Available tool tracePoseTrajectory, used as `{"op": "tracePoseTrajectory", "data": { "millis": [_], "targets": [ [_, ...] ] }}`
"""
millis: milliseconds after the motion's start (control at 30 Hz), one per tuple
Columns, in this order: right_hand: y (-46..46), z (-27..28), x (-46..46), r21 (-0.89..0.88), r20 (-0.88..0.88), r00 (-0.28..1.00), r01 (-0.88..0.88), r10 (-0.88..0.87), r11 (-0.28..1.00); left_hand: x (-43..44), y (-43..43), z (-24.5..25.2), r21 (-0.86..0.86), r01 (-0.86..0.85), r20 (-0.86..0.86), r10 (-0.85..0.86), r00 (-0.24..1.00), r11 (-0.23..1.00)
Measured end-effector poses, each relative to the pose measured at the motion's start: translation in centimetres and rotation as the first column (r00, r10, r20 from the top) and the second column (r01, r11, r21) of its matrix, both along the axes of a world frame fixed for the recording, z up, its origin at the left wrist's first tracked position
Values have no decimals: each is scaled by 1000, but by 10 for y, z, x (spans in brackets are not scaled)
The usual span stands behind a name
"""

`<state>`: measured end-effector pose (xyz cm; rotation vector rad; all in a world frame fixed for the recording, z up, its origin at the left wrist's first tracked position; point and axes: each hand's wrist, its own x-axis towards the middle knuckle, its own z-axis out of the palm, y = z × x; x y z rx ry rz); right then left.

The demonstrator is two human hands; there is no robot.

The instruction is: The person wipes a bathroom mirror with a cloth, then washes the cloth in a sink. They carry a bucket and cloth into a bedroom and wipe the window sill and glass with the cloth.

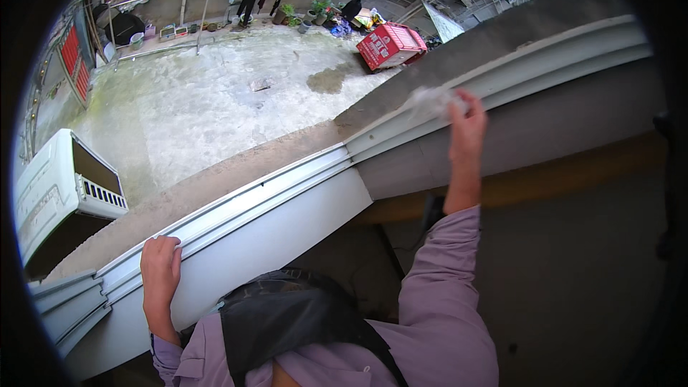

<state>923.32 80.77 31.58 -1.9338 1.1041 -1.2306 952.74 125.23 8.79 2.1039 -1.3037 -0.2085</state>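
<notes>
My right hand (466, 123) pinches a whitish, translucent crumpled wad (430, 104), blurred; whether it is tissue or plastic film I cannot tell. The wad is over the right-hand stretch of the window track (548, 64), by its outer edge. To the left, my left hand (161, 260) curls over the outer rail of the white sliding-window track (242, 196), its fingertips hidden beyond the rail. A white inner sill (279, 215) lies between the track and my body.
Outside the track runs a rough concrete ledge (236, 158). Below is a concrete yard (215, 86) with a red cargo vehicle (384, 45), a white vehicle (59, 183) and potted plants (321, 8). At left, window-frame profiles (72, 303) meet the track. A dark apron (301, 322) covers my front.
</notes>
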Motion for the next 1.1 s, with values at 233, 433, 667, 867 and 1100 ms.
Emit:
{"op": "tracePoseTrajectory", "data": {
  "millis": [233,433,667,867,1100],
  "targets": [
    [-15,22,5,-904,-348,321,-365,-881,224,0,-11,-5,-3,53,25,-53,998,999],
    [-20,-48,2,-884,-426,346,-355,-836,304,4,-7,-9,19,31,32,-31,999,999],
    [-38,63,14,-931,-262,301,-331,-917,157,19,-10,-7,11,-3,57,2,998,1000],
    [-35,65,14,-929,-225,181,-337,-957,155,12,-20,-11,-16,49,45,-48,998,999],
    [-31,-54,9,-888,-291,247,-428,-924,165,9,-11,-13,22,38,36,-39,999,999]
  ]
}}
